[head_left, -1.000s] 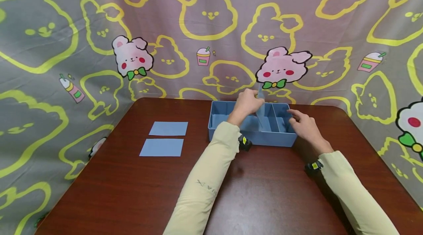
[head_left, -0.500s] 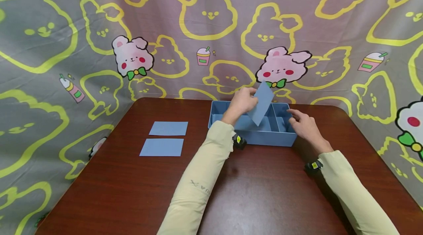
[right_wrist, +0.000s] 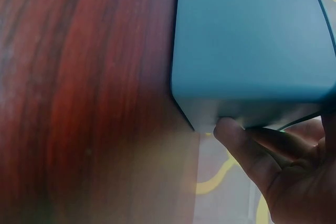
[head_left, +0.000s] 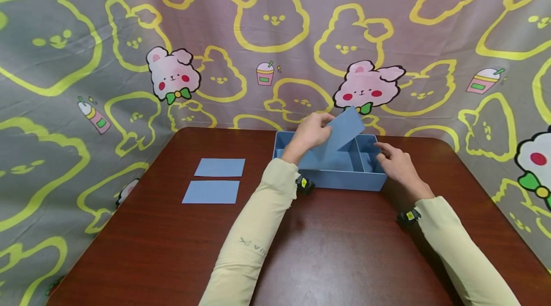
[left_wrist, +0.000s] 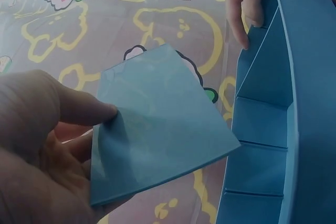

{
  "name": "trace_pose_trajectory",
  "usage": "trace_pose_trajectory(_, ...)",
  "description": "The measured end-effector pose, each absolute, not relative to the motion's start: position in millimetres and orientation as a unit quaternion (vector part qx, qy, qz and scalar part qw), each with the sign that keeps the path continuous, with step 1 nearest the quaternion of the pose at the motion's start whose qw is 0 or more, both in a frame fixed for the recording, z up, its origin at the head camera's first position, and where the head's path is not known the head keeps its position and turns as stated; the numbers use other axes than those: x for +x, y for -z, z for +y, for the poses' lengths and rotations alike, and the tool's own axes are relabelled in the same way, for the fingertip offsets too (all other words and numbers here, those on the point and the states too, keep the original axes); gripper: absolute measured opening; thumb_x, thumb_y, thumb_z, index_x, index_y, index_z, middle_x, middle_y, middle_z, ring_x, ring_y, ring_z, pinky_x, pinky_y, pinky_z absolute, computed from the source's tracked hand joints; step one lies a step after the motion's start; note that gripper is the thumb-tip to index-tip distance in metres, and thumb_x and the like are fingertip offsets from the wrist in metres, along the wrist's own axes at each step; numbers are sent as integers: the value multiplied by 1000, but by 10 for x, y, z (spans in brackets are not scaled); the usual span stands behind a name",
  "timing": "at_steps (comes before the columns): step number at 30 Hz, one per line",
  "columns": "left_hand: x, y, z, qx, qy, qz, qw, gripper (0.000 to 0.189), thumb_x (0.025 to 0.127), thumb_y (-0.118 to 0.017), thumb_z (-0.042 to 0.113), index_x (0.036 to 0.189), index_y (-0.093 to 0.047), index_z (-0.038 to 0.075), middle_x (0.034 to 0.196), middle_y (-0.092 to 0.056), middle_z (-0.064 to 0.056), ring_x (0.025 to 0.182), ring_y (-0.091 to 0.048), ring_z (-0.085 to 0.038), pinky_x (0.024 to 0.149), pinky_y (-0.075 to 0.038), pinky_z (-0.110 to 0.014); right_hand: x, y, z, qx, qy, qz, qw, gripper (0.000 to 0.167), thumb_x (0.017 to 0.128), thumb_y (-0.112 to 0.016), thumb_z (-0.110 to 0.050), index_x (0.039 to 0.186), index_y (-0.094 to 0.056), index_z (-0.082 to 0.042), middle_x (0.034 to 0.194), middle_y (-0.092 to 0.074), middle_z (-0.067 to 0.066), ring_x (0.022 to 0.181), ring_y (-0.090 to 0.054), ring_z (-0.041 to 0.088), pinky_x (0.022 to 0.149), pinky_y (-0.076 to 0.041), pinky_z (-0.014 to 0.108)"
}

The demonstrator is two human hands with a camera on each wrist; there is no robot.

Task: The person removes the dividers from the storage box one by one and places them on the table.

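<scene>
My left hand (head_left: 311, 132) pinches a flat blue divider panel (head_left: 346, 128) by one end, tilted above a blue compartment box (head_left: 344, 180). In the left wrist view the thumb lies on the panel's face (left_wrist: 157, 124), with fingers behind it; the panel is apart from the box there. A fixed-looking divider (head_left: 357, 154) crosses the box near its right end, and slots line the inner wall. My right hand (head_left: 398, 165) holds the box's right end. In the right wrist view its thumb (right_wrist: 231, 132) presses the outer end wall, while the other fingers are partly hidden.
Two more blue panels lie flat on the brown table (head_left: 344, 248), left of the box: a rear panel (head_left: 220, 167) and a front panel (head_left: 211, 192). A patterned curtain (head_left: 275, 67) hangs behind the table and along both sides.
My left hand has moved slightly left, drawing the panel up out of the box and turning it from edge-on to face-on, then tilting it rightward. The right hand has stayed still.
</scene>
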State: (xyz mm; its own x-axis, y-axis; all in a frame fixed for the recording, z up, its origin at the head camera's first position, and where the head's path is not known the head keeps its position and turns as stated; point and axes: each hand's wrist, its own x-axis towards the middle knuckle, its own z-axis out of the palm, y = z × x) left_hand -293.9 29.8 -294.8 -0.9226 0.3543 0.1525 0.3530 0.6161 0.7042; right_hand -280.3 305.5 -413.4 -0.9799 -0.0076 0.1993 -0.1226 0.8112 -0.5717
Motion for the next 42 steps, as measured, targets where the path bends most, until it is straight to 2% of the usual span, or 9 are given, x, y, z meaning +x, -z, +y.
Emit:
trace_pose_trajectory(9,-2942,2952,185,200,-381,903,-16,28,97,-56,24,121,-70,18,116,-69,1,94,-59,-18,77,-48,-30,-2808,4143,3064,37,-308,-946,95,47,100,-37,-22,145,-46,-9,136,-53,31,52,-43,22,53,-38,32)
trace_pose_trajectory(15,-2933,2947,94,212,-362,908,-9,27,98,-58,27,120,-71,18,116,-69,1,90,-61,-15,75,-48,-30,-2820,4143,3067,35,-303,-948,96,47,100,-38,-21,144,-47,-9,136,-53,31,57,-46,22,59,-39,33)
trace_pose_trajectory(24,-2945,2925,-52,226,-330,916,9,28,97,-60,30,122,-70,20,117,-70,3,101,-63,-14,88,-50,-32,-2831,4136,3056,26,-297,-950,96,47,99,-38,-21,144,-48,-9,135,-54,31,57,-46,23,59,-38,33)
trace_pose_trajectory(31,-2922,2929,-160,233,-322,917,34,31,97,-60,29,125,-69,19,122,-68,0,99,-61,-15,81,-50,-29,-2830,4120,3051,26,-293,-951,95,46,99,-39,-20,144,-48,-9,136,-54,31,64,-49,24,62,-39,33)
trace_pose_trajectory(35,-2912,2944,-226,239,-311,919,44,31,98,-60,30,126,-69,20,121,-67,-1,87,-60,-16,73,-46,-28,-2825,4109,3051,30,-291,-952,96,46,99,-39,-20,143,-49,-9,135,-54,31,70,-52,25,64,-39,33)
trace_pose_trajectory(39,-2895,2962,-292,240,-304,920,62,32,98,-59,31,127,-68,20,87,-71,-2,61,-52,-14,61,-40,-26,-2823,4107,3053,32,-293,-951,96,46,99,-39,-20,143,-48,-8,135,-54,31,66,-51,24,62,-39,33)
trace_pose_trajectory(42,-2875,2962,-341,246,-302,918,69,32,98,-59,30,127,-68,19,57,-54,1,51,-41,-12,56,-36,-26,-2820,4106,3051,32,-294,-951,95,46,99,-39,-20,143,-48,-8,135,-54,31,64,-50,24,60,-39,33)
